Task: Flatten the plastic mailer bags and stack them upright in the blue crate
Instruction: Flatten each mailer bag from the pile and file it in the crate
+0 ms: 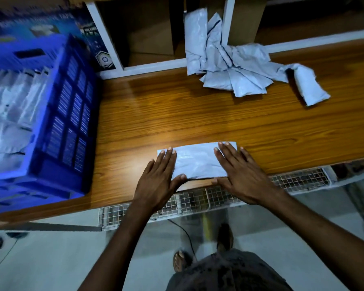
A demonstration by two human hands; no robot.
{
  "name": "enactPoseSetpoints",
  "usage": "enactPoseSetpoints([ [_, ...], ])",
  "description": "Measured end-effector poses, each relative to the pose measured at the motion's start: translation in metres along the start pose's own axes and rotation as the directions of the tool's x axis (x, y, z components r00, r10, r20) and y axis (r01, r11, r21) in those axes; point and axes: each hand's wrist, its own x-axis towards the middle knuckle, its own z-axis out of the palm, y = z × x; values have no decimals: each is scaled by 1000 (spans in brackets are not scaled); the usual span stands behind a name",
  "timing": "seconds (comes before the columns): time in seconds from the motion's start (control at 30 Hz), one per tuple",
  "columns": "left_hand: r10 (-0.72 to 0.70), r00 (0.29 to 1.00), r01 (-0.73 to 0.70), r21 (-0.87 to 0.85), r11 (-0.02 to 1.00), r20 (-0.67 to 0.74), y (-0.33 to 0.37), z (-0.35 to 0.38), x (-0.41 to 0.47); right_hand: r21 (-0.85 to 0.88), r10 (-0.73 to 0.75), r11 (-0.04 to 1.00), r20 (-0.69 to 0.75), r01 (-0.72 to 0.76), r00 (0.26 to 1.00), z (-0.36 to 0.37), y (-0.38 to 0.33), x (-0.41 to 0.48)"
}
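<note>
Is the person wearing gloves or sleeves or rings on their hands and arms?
No gloves: the left hand and right hand are bare, with short nails and no rings. No watch or bracelet shows at either wrist, and no sleeves cover the left forearm or right forearm as far as the picture reaches.

The left forearm (122,238) rises from the bottom edge and the right forearm (313,227) from the lower right. Both are bare and converge toward the centre of the frame. The left hand (158,181) lies palm down just left of centre, fingers straight, close together and pointing up the frame, thumb spread to the right. The right hand (240,177) lies palm down just right of centre, fingers straight and angled up-left, thumb stretched left. The thumb tips are near each other but apart.
</note>
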Motion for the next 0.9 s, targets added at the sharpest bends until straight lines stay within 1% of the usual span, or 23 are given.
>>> enactPoseSetpoints([
  [0.07,29,999,-29,15,999,15,5,0,-17,-33,-24,999,26,24,999,2,-4,-20],
  [0.13,50,999,-50,21,999,22,11,1,-31,-49,-16,999,3,16,1000,4,-7,-32],
  [0.17,66,998,-66,20,998,8,12,1,-36,-30,-3,1000,-12,3,1000,4,-9,-35],
  [0.23,150,983,-146,45,988,-103,12,0,-42,52,7,999,-64,-4,998,-4,-10,-38],
  [0.27,200,964,-194,49,980,-177,12,-3,-45,107,5,994,-121,8,993,-11,-10,-39],
  [0.3,223,937,-226,17,974,-269,10,-5,-47,161,8,987,-175,20,985,-20,-11,-39],
  [0.33,201,915,-235,-56,970,-351,10,-11,-49,206,21,978,-208,23,978,-33,-10,-39],
  [0.37,143,896,-225,-151,963,-420,11,-19,-49,248,49,969,-231,10,972,-47,-10,-38],
  [0.4,38,886,-190,-287,939,-463,14,-30,-50,296,100,955,-244,-24,965,-60,-8,-35],
  [0.43,-101,877,-142,-455,879,-470,17,-42,-48,358,159,931,-237,-66,958,-71,-6,-32],
  [0.47,-230,865,-102,-605,789,-446,18,-50,-42,434,205,897,-227,-89,952,-80,-4,-26],
  [0.5,-311,842,-81,-674,734,-440,17,-55,-34,509,229,856,-227,-85,947,-85,0,-19],
  [0.53,-336,823,-77,-677,732,-457,14,-56,-25,578,240,813,-222,-71,945,-88,4,-10],
  [0.57,-341,819,-70,-670,739,-462,10,-53,-16,625,250,778,-212,-66,945,-87,8,-1],
  [0.6,-347,824,-52,-669,741,-448,8,-49,-9,648,266,757,-193,-80,945,-85,13,9],
  [0.63,-352,830,-19,-652,758,-432,5,-43,-2,642,287,758,-167,-117,943,-81,17,17],
  [0.67,-349,829,20,-599,800,-438,2,-36,4,580,301,798,-153,-161,941,-75,19,25],
  [0.73,-303,826,79,-434,897,-476,3,-23,12,343,262,923,-224,-176,939,-56,12,36],
  [0.77,-263,835,78,-368,926,-484,10,-19,16,262,225,952,-256,-157,940,-46,4,41],
  [0.8,-207,853,50,-319,946,-478,19,-17,21,226,190,965,-247,-134,950,-38,-7,46],
  [0.83,-138,882,16,-264,964,-450,28,-11,26,203,155,972,-187,-116,970,-28,-18,51],
  [0.9,-43,945,-12,-164,986,-326,43,4,32,123,122,986,-65,-113,990,-10,-34,54],
])
